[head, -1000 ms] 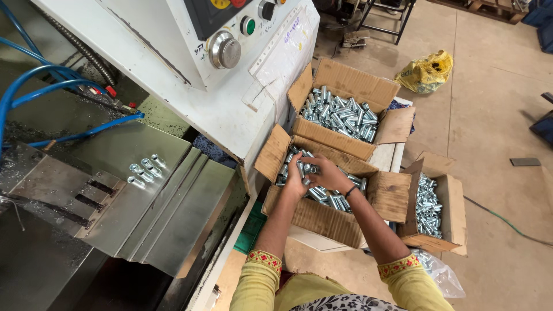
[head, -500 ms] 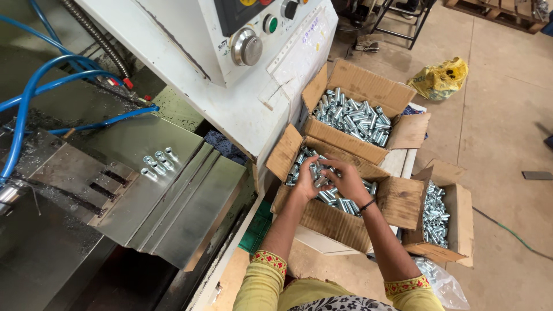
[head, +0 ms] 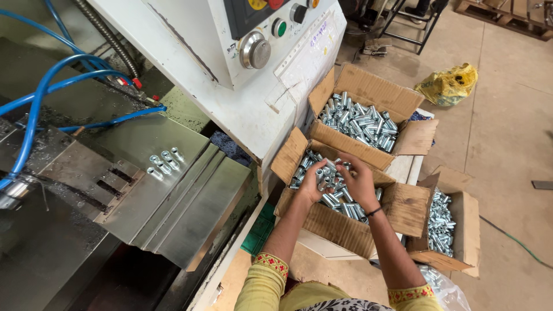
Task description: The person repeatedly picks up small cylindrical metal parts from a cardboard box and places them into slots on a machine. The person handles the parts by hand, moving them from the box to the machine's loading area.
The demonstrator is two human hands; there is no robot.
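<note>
Soft, even daylight fills my view, brightest on the concrete floor (head: 507,144) at upper right and on the white machine panel (head: 190,52). The steel parts in the cardboard box (head: 345,230) under my hands glint with small highlights. The machine bed (head: 52,253) at lower left sits dim and shadowed. Focus is sharp at the centre; straight lines bow towards the edges.

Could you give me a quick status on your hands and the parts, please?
Left hand and right hand both in the middle box, gathering metal sleeves. Nothing in the way.
</note>
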